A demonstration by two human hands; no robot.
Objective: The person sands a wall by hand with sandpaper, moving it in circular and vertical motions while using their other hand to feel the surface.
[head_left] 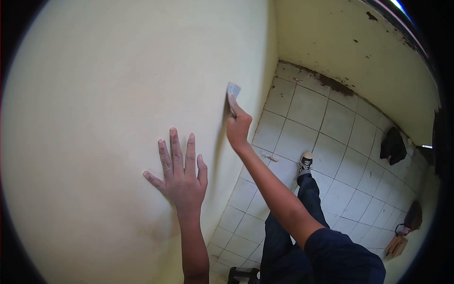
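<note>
My left hand (182, 175) lies flat against the cream wall (109, 104), its fingers spread and dusted with pale powder. Nothing is held in it. Higher up and to the right, my right hand (239, 124) is closed on a small flat grey piece (234, 88) that resembles sandpaper. The fingers press it to the wall near the corner, and its lower part is hidden by them. Some pale powder coats these fingers too.
White floor tiles (307, 106) lie below on the right, with my shoe (306, 161) on them. A dark bag-like item (393, 146) lies by the far wall. A brown box-like object (396, 246) is at lower right, and a black stool-like object (243, 274) at the bottom.
</note>
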